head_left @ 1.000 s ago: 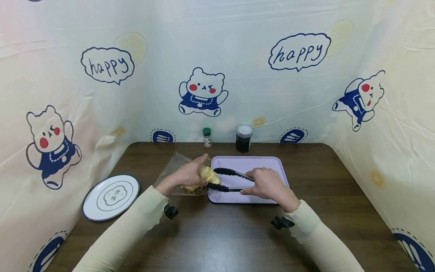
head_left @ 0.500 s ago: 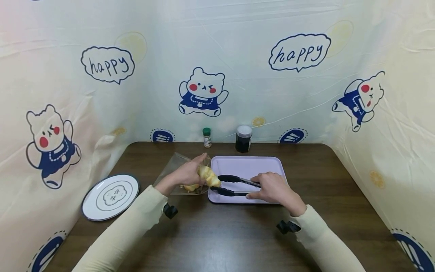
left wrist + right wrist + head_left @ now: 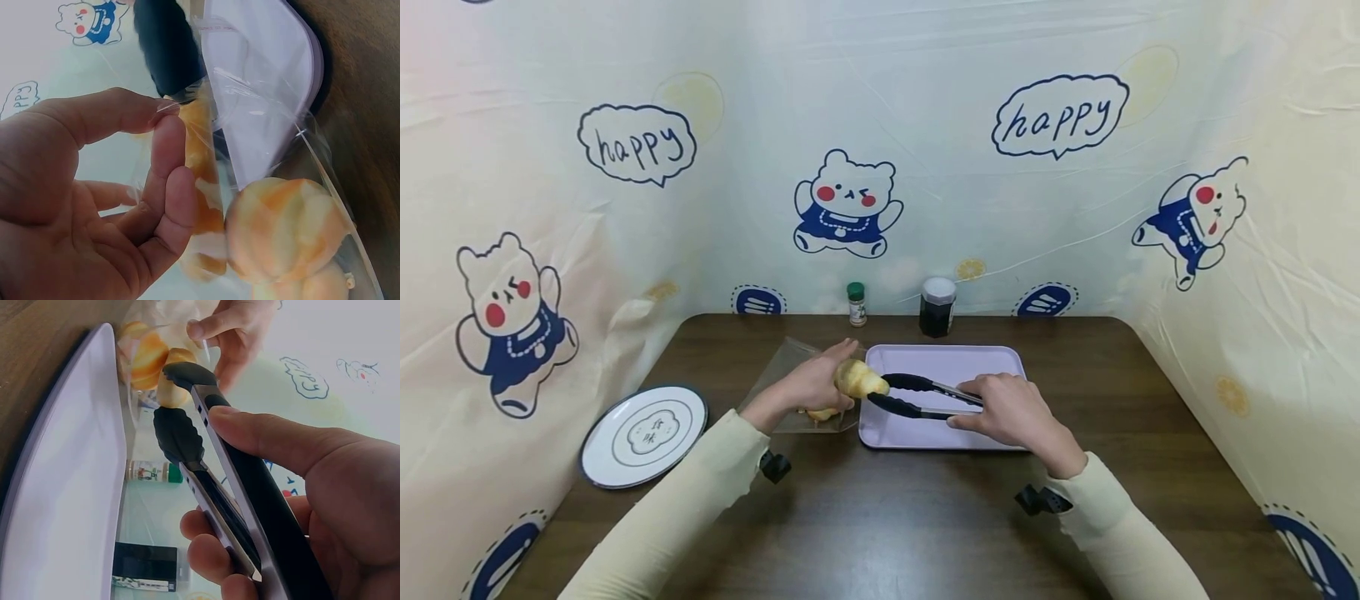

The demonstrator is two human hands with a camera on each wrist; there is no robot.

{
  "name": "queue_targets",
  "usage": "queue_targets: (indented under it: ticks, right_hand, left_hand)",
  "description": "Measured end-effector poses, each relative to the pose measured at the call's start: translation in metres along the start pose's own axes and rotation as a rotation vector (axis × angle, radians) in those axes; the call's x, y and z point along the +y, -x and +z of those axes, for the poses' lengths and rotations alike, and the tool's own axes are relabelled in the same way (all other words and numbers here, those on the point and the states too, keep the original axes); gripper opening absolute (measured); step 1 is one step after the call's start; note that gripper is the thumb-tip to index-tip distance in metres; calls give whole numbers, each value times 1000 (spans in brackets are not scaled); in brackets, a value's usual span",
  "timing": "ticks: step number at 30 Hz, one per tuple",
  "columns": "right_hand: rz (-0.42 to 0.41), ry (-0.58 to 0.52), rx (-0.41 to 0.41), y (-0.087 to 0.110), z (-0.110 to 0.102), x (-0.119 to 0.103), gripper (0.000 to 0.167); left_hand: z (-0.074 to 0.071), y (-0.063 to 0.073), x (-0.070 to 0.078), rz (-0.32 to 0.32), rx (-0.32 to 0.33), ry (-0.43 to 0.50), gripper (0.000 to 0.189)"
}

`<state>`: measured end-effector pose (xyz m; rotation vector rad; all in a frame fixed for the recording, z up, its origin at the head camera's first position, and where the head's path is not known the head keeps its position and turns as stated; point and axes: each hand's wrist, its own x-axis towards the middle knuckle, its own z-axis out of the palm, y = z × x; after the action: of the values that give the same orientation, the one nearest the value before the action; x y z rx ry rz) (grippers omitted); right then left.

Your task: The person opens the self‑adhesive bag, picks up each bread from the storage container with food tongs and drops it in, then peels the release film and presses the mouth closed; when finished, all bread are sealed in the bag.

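At the tray's left edge, my left hand (image 3: 812, 382) pinches the film of a clear plastic bag (image 3: 778, 364) between thumb and fingers. Inside the bag lies a round striped bread roll (image 3: 284, 228). A longer piece of bread (image 3: 859, 380) lies at the bag's mouth, beside my left fingers. My right hand (image 3: 1009, 417) grips black-tipped metal tongs (image 3: 936, 387), thumb on one arm and fingers around the other. The tong tips are at the right end of the long bread; whether they clamp it firmly, I cannot tell.
Under the tongs lies a lilac tray (image 3: 951, 357). A white plate with a dark rim (image 3: 617, 454) sits at the left. Behind the tray stand a small green-capped shaker (image 3: 857, 303) and a dark jar with a pale lid (image 3: 937, 307). Printed cloth surrounds the brown table (image 3: 880, 517).
My right hand and the tongs have shifted slightly right. The long bread first tilted down to the right, and now lies more level and higher. My left hand has stayed put.
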<state>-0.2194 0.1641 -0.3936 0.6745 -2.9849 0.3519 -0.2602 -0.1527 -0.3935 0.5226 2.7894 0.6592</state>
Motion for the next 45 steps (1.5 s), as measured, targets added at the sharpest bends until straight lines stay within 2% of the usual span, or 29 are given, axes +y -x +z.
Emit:
queue_targets:
  ticks: [10,21,35,45]
  right_hand:
    - [-35,9,37,-6,0,-6,53]
    - [-6,28,17,-8,-2,-11,53]
    - [-41,16,58,-15,1,-20,48]
    - [-31,26,37,-19,3,-26,51]
  left_hand:
    - [-1,3,6,41,7,-53,101]
    - [-2,2,7,-12,27,-30,98]
    - [0,1,13,67,29,-46,100]
    - [4,-1,13,46,30,-50,101]
